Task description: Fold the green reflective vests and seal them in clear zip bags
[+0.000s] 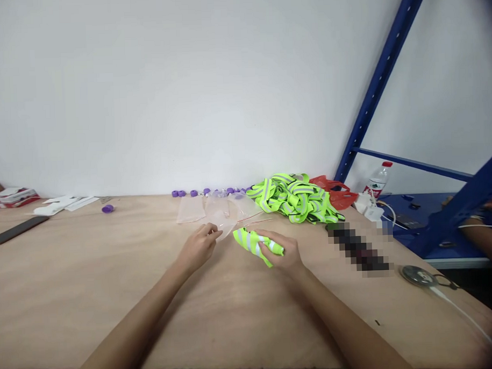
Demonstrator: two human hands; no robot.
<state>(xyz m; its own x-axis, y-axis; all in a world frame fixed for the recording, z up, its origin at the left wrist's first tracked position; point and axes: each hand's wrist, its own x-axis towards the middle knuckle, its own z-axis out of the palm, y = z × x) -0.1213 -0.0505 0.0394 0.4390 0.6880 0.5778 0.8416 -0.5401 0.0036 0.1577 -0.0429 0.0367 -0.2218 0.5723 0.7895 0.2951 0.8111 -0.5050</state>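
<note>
My right hand point(284, 251) is closed around a folded neon-yellow reflective strap point(248, 241) with silvery bands, held just above the table. To its left, my left hand point(200, 245) pinches the near edge of a clear plastic bag point(222, 216). More clear bags point(191, 209) lie flat behind that hand. A tangled heap of the same yellow reflective straps point(295, 199) sits beyond my right hand, near the wall.
Small purple rolls point(207, 192) line the wall, and one purple roll point(107, 208) lies farther left. A red plastic bag point(335, 192), a bottle point(378, 179) and a corded round device point(417, 276) are at right. Behind the blue rack post point(382, 83), another person's arm point(479, 235) shows.
</note>
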